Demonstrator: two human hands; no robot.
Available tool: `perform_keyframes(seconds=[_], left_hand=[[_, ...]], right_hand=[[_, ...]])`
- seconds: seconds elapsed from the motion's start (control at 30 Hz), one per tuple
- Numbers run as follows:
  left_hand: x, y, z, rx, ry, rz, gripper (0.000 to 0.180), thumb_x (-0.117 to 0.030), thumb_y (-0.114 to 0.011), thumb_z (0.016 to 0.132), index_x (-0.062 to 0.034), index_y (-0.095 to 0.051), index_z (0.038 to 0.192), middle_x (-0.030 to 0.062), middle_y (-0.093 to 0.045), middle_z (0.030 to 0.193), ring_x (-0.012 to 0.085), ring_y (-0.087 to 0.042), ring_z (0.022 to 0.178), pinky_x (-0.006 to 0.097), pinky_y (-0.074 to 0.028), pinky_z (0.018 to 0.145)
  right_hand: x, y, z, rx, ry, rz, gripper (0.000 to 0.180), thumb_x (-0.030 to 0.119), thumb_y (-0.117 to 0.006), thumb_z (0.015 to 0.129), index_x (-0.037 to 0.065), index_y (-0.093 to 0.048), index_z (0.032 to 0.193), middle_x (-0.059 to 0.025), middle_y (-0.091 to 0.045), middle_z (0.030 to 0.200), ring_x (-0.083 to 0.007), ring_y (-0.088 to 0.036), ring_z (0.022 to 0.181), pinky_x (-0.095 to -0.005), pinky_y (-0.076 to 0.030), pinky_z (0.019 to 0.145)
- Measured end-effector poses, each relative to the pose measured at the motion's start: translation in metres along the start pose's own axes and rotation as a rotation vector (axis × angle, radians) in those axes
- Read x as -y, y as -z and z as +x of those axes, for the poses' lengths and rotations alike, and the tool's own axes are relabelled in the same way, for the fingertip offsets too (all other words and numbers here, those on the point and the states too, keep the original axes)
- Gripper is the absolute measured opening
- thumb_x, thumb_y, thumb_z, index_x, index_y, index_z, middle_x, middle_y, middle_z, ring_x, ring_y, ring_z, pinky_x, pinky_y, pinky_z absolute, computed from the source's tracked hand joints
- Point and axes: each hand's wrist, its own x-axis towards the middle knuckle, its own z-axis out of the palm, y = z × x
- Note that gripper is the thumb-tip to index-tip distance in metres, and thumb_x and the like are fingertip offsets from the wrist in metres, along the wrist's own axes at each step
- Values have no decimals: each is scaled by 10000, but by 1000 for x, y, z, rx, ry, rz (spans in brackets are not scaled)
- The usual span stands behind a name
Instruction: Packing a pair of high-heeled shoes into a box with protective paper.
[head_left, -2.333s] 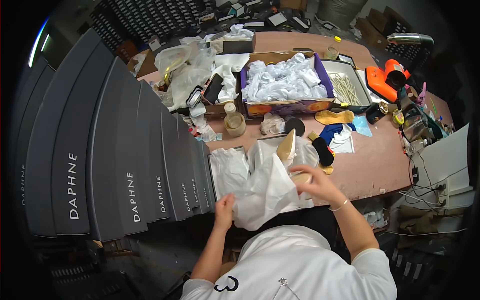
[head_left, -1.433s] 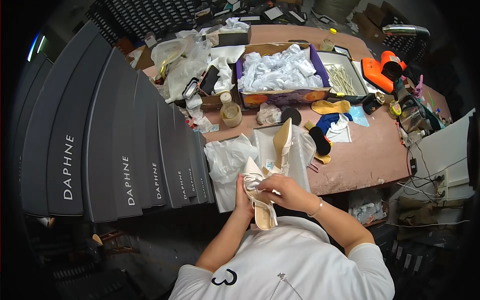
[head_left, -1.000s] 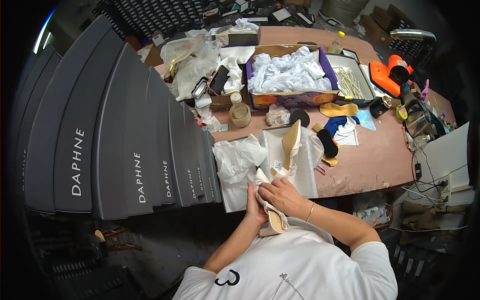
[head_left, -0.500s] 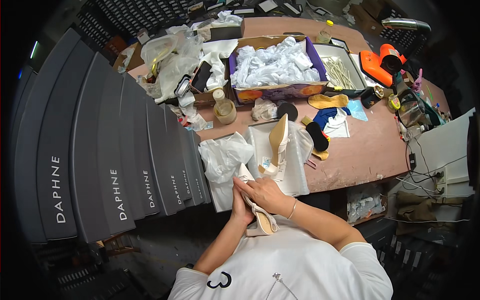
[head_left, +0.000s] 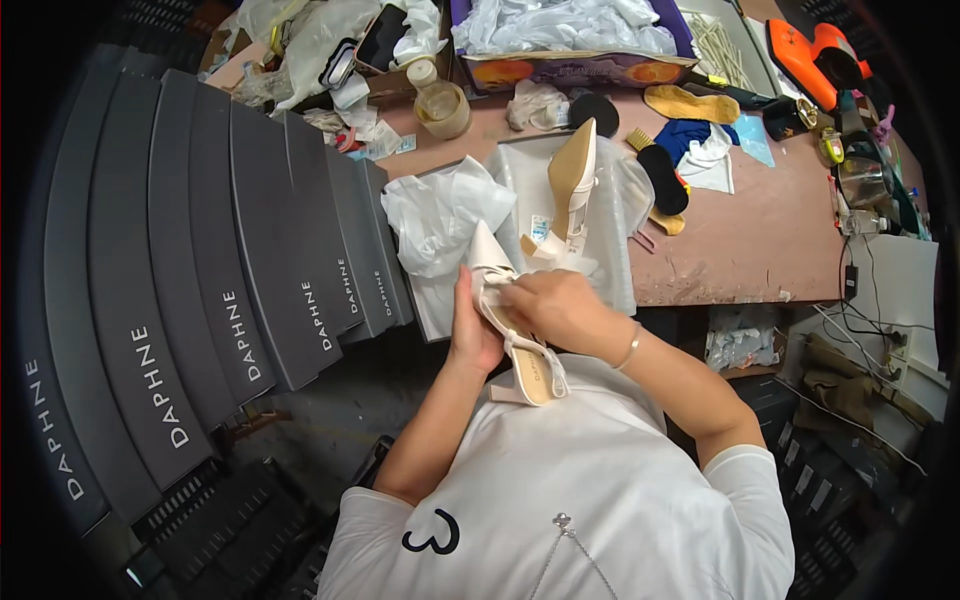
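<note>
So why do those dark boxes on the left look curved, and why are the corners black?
Head view: the fisheye lens bends straight edges near the rim, so the stacked dark boxes bow; the corners fall outside the lens circle and stay black. The middle is sharp and evenly lit: the cream shoe between both hands shows clearly.

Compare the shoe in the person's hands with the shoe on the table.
The held shoe lies between left hand and right hand, insole showing; the table shoe rests untouched on white wrapping paper, its tan sole showing. Both are cream, pointed and strappy.
</note>
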Motion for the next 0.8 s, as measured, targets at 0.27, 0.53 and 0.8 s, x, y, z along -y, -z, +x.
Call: perform_keyframes(seconds=[0.27, 0.53, 0.8], left_hand=[[10, 0, -8, -47, -80, 23, 594, -581, -365, 930, -78, -526, 1202, 77, -594, 1153, 215, -560, 1092, 368, -436, 961], [3, 20, -2, 90, -23, 2, 586, -582, -354, 926, -70, -561, 1125, 92, -624, 1027, 242, -604, 932, 380, -487, 859], [22, 6, 3, -7, -175, 58, 627, -585, -336, 950, -73, -434, 1300, 78, -526, 1234, 209, -509, 1136, 357, -410, 979]], right_hand=[[6, -30, 0, -133, 61, -70, 126, 157, -628, 741, 70, -540, 766, -69, -554, 711, -247, -601, 619, -353, -480, 546], [1, 31, -23, -278, -237, -211, 417, 24, -653, 728, 21, -574, 1137, -160, -624, 1010, -306, -589, 950, -402, -446, 856], [8, -56, 19, 249, -314, 481, 610, 495, -276, 975, -44, -561, 982, -254, -575, 1038, -377, -542, 987, -473, -361, 902]])
